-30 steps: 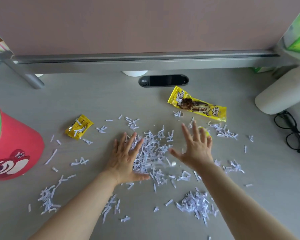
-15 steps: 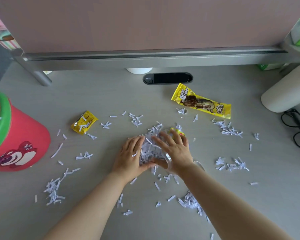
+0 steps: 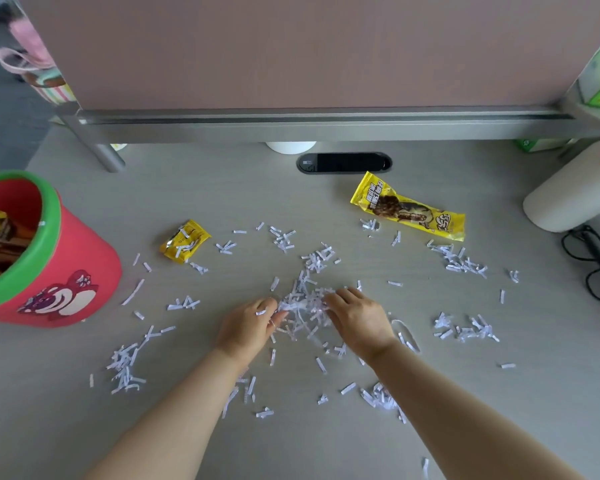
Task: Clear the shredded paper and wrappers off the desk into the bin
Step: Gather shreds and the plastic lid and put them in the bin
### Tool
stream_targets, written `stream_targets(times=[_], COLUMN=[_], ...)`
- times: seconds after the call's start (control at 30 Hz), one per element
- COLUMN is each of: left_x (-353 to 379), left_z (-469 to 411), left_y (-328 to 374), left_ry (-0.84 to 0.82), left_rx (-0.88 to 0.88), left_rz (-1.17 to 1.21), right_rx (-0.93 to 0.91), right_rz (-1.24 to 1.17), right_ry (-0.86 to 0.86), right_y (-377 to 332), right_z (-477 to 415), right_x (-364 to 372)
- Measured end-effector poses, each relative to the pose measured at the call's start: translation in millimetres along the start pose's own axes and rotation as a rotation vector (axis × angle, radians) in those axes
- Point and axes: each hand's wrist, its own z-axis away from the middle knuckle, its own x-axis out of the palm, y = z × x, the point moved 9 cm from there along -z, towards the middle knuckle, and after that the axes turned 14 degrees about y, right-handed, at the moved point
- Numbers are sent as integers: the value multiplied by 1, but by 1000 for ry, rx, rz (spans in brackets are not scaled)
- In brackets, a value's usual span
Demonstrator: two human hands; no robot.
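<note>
Pale grey desk (image 3: pixel 326 209) filled the view, backed by a pinkish partition on a metal rail. Nearest the camera, loose strips of shredded paper lay scattered between and beside the two bare forearms. Just beyond them, the left hand (image 3: pixel 246 327) and the right hand (image 3: pixel 357 320) faced each other with fingers curled inward, pressing a clump of shredded paper (image 3: pixel 303 310) between them on the desk surface; both hands were partly closed around that clump, touching it from either side. More strips lay in small patches to the left (image 3: pixel 123 370) and to the right (image 3: pixel 465 329) of the hands. Farther back, a small yellow wrapper (image 3: pixel 184 241) lay left of centre with strips across it, and a long yellow wrapper (image 3: pixel 407 206) lay right of centre. At the left edge stood the red bin (image 3: pixel 66 258) with a green rim, tilted toward the camera, a yellow wrapper visible inside. Black glasses (image 3: pixel 594 265) lay at the right edge.
</note>
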Motion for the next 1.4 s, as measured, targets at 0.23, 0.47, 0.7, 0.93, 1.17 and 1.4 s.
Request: stream_targets(times=[0.23, 0.47, 0.7, 0.93, 1.17, 1.4], left_x=[-60, -161, -270, -335, -315, -270], left_z=[-13, -43, -59, -61, -55, -38], left_y=[-4, -24, -61, -137, -215, -230], left_ry=[119, 334, 485, 515, 232, -263], left_rx=[-67, -103, -110, -177, -378, -394], left_rz=[33, 36, -15, -131, -52, -148], right_rx=[78, -23, -166, -212, -246, -270], right_rz=[-130, -247, -378, -482, -507, -505], right_ry=[78, 270, 389, 406, 431, 418], right_y=[-15, -94, -187, -260, -309, -337], right_z=[-26, -91, -148, -190, -219, -233], right_x=[-29, -75, -94, -81, -65, -42])
